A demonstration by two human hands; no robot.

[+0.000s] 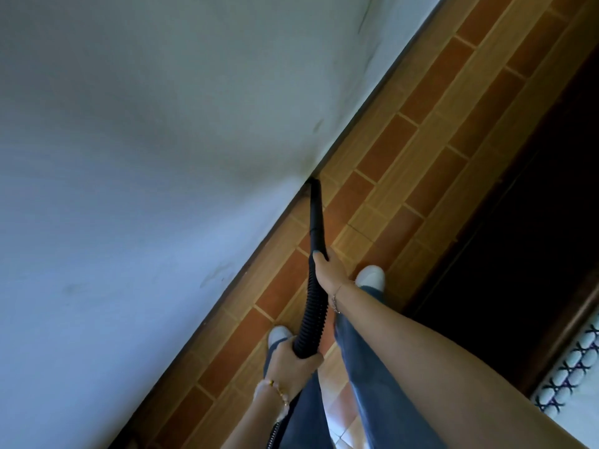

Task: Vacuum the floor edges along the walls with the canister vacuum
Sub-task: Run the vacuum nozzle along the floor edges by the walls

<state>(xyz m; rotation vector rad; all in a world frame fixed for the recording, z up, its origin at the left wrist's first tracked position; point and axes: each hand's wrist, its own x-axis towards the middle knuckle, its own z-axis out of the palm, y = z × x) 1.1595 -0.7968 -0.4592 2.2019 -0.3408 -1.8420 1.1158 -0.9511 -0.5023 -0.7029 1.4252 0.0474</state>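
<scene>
Looking down from head height at a person's 2 bare hands working a black vacuum hose (312, 314) along a room edge. R hand, i.e. the right hand (329, 270), sits further fwd, fingers (321, 254) curled round the smooth black nozzle (316, 215) just where it joins the ribbed hose; a thin bracelet (335, 298) circles that wrist. Beyond those fingers the nozzle runs straight ahead, its tip right at the seam where the pale wall (129, 157) and dark skirting strip (259, 254) meet the floor (405, 157); whether it touches can't be told. Behind the R fingers the hose drops back towards the body and into the left hand (291, 364), closed in a full fist round it, w/ a beaded bracelet (272, 388) on the wrist. Hose passes out of sight below that fist.

Floor is orange and tan brick-pattern tile. 2 pale shoes show: 1 (371, 277) just right of the R hand, 1 (278, 335) just above the L fist, next to the skirting. Blue jeans (366, 367) lie under both forearms. Well to the right of both hands is a dark, shadowed piece of furniture (518, 222), w/ a patterned white cloth (570, 377) at the frame's lower right edge.
</scene>
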